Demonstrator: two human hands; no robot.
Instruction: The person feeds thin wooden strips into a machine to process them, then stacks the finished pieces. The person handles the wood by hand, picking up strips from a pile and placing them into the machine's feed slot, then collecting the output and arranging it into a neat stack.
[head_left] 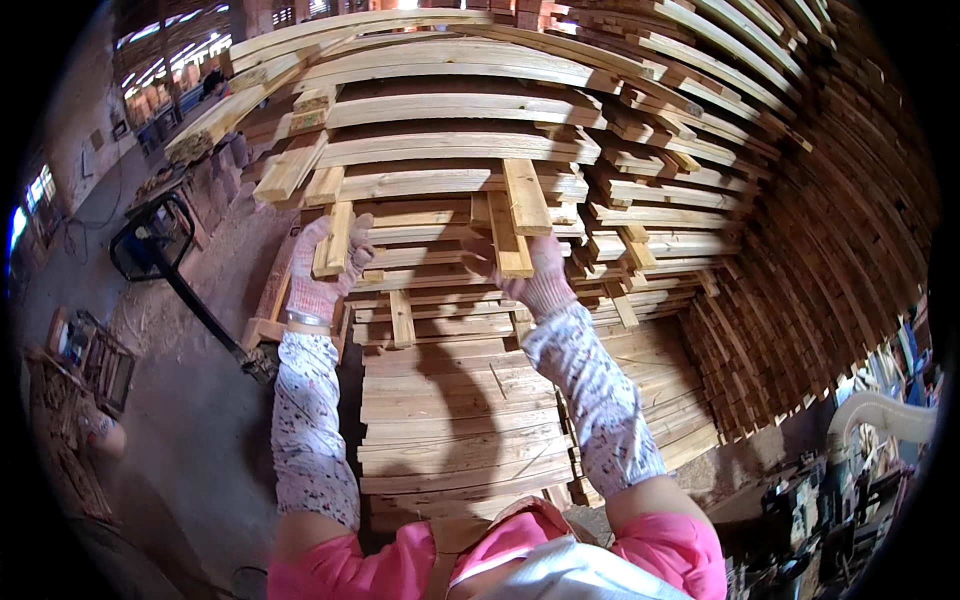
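Both my hands wear pinkish-white knit gloves and reach out to a layered stack of pale boards (440, 148). My left hand (304, 268) is closed around the near end of a short wooden strip (334, 242) that sticks out toward me; fingers show on both its sides. To the right, my right hand (545, 272) is closed from below around the ends of wooden strips (510, 240) lying side by side, and its palm is partly hidden by them. Below my hands lies a lower layer of boards (450, 400), crossed by shadow.
More stacked boards rise at the right, beside a tall dark stack (830, 220). A pallet jack handle (185, 290) stands at the left. A pale hose (880, 412) and machinery sit at the lower right. Longer planks (235, 112) jut out at upper left.
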